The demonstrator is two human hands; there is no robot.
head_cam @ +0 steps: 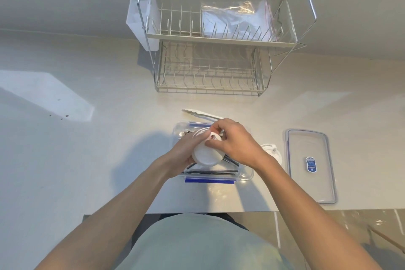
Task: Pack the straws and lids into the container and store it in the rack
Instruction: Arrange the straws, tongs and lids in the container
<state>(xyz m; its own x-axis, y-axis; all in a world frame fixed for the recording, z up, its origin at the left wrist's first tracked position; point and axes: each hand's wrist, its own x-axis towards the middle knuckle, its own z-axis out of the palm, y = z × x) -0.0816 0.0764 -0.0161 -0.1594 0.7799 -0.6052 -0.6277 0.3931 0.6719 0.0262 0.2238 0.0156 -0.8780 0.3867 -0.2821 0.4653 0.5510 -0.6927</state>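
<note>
So both hands are working right over the container (245,176), a clear rectangular plastic box with blue clips sitting on the pale, glossy desk (109,149). The left hand (186,153) has its grip wrapped around the side of a round white lid (207,155), which is smooth matte plastic with a small hole near the far edge. The right hand (237,142) is pinching that same lid from the top, fingertips right by the hole. The lid is held just above the box, not in it.

Inside the box lie thin dark straws (219,172), lengthwise along the near wall. A second lid (272,152), white and round too, lies on the desk just right of the box, partly hidden by the right wrist. Further right is the box's flat clear cover (311,144), with a blue seal and a small label. White tongs (200,113) lie just behind the box. The two-tier wire rack (219,42) stands at the back, with a crinkly clear bag (236,17) on its top tier.
</note>
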